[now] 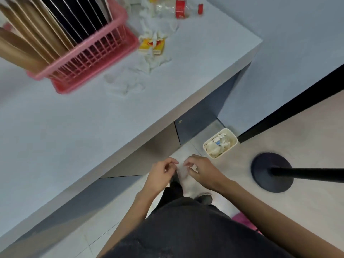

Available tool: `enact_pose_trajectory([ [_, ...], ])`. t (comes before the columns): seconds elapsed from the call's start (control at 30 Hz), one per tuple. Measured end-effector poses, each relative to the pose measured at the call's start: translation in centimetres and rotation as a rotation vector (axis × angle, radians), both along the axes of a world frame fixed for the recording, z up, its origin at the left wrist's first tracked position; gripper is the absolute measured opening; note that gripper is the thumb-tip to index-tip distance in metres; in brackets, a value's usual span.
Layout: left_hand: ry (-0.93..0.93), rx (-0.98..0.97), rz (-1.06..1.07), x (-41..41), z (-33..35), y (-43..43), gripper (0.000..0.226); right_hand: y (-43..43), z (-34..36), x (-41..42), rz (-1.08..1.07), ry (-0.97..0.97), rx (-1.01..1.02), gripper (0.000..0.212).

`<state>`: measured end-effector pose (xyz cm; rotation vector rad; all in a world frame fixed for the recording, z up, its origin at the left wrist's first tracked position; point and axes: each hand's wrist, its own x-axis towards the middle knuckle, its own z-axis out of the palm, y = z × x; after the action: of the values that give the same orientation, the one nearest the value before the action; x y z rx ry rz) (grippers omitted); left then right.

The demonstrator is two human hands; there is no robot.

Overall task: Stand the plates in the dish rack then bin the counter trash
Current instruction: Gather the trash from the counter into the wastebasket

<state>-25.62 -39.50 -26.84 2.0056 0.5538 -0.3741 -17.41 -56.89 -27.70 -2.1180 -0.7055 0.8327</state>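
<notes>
Plates (37,34) stand on edge in the pink dish rack (104,49), tan ones to the left and black ones to the right. The rack sits at the far left of the desk (74,136). Counter trash lies on the desk just to the right of the rack: crumpled white tissues (154,58) spread in a loose line toward the far edge, with yellow-and-red wrappers (151,46) lying among them. A clear plastic bottle (178,9) with a red label and red cap lies on its side at the far end of that line. The cream bin (229,150) stands on the floor (279,127) beyond the right end of the desk, close to the wall, and holds crumpled white paper with a few blue bits. A black stand (270,172) with a round base and a pole rests on the floor to the right of the bin. My left hand (162,172) and my right hand (201,170) are low in front of my body, over the floor and off the desk, near each other, well apart from the trash and short of the bin. The left fingers (172,162) and the right fingers (189,161) are curled inward toward each other. A pale, blurred patch shows between them. I cannot tell whether the fingers grasp anything or are merely curled.
</notes>
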Motion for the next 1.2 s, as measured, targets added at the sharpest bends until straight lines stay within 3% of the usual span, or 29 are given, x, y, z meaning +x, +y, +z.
enact_pose_trajectory([
  [0.3,-0.237,-0.006,0.196,2.4,7.0,7.7,0.020,10.2,6.3,6.4,0.112,-0.222,0.174,0.015],
  [0.47,-0.335,0.001,0.254,4.5,8.5,12.0,0.023,13.6,7.5,9.7,0.107,-0.220,0.177,0.018],
  [0.67,-0.481,0.222,0.353,8.8,8.8,17.0,0.017,15.2,7.9,13.0,0.005,-0.205,0.178,0.018],
  [0.8,-0.523,0.457,0.295,12.7,7.6,20.3,0.021,15.6,7.8,14.8,-0.009,-0.258,0.118,0.017],
  [0.9,-0.427,0.608,0.208,15.5,6.6,22.0,0.049,16.2,8.0,16.3,-0.071,-0.306,0.057,0.024],
  [1.0,-0.333,0.685,0.077,17.4,5.5,23.0,0.072,17.1,8.4,17.7,-0.171,-0.312,-0.023,0.047],
  [1.2,-0.303,0.672,-0.064,18.7,3.6,23.9,0.068,19.9,8.9,20.9,-0.342,-0.294,-0.109,0.063],
])
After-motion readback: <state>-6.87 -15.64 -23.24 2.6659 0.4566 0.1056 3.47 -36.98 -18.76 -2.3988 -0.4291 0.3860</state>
